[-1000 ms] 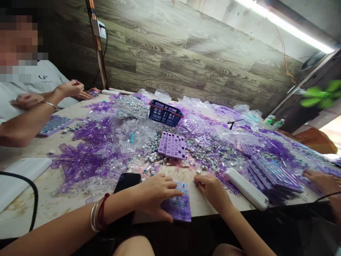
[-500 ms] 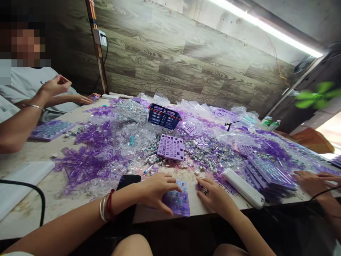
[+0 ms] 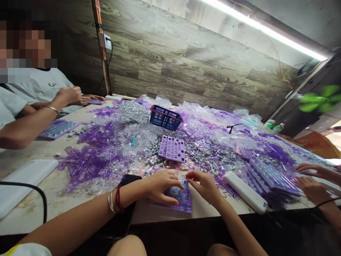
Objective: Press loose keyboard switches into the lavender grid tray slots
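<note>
A flat purple panel (image 3: pixel 186 204) set with small clear and blue pieces lies at the table's front edge. My left hand (image 3: pixel 162 186) rests over its left part, thumb and fingers spread apart. At the panel's far right corner, the thumb and index finger of my right hand (image 3: pixel 201 183) are brought close together. Whatever is between those fingertips is too small to make out. A black phone (image 3: pixel 130 179) lies partly under my left forearm. Beyond my hands, a purple plate with square openings (image 3: pixel 172 148) leans on a heap of small white and blue pieces (image 3: pixel 218 154).
Purple translucent parts (image 3: pixel 87 160) are heaped to the left, near a dark blue basket (image 3: pixel 166 119). A long white case (image 3: pixel 245 192) and stacked purple panels (image 3: pixel 271 177) lie right. Co-workers' hands show at left (image 3: pixel 69 96) and right (image 3: pixel 309 181).
My right hand has moved left from the bare tabletop to the panel's far right corner, its fingers drawn together. My left hand remains over the panel. The view has shifted slightly.
</note>
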A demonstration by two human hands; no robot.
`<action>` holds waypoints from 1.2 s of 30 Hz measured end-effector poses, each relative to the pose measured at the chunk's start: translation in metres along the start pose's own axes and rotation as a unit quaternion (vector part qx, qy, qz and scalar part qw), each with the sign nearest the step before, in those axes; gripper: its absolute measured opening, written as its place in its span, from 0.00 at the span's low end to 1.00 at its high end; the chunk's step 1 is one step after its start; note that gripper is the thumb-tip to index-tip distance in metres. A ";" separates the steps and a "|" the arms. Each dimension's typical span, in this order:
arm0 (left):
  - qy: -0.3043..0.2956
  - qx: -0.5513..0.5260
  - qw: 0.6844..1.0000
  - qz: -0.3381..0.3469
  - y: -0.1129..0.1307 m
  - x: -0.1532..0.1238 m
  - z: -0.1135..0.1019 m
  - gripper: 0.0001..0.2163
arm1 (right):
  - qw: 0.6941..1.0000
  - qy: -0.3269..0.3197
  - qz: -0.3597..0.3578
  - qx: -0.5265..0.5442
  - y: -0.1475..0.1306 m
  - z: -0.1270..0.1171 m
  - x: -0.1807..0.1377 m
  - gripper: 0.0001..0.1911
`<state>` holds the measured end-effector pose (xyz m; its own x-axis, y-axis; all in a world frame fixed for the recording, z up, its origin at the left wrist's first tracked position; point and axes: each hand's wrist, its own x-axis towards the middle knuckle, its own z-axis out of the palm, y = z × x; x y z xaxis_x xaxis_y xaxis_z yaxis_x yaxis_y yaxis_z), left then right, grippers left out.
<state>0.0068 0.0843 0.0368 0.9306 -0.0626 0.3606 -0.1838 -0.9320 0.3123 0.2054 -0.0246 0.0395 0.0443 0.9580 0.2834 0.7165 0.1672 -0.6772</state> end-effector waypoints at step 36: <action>-0.004 0.004 1.000 0.003 0.001 -0.002 0.001 0.17 | 0.999 0.033 -0.026 0.012 0.010 0.002 -0.006 0.08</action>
<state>0.0048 0.0830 0.0359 0.9321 -0.0711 0.3551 -0.1869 -0.9343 0.3036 0.2106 -0.0285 0.0292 0.0542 0.9308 0.3615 0.7025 0.2217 -0.6763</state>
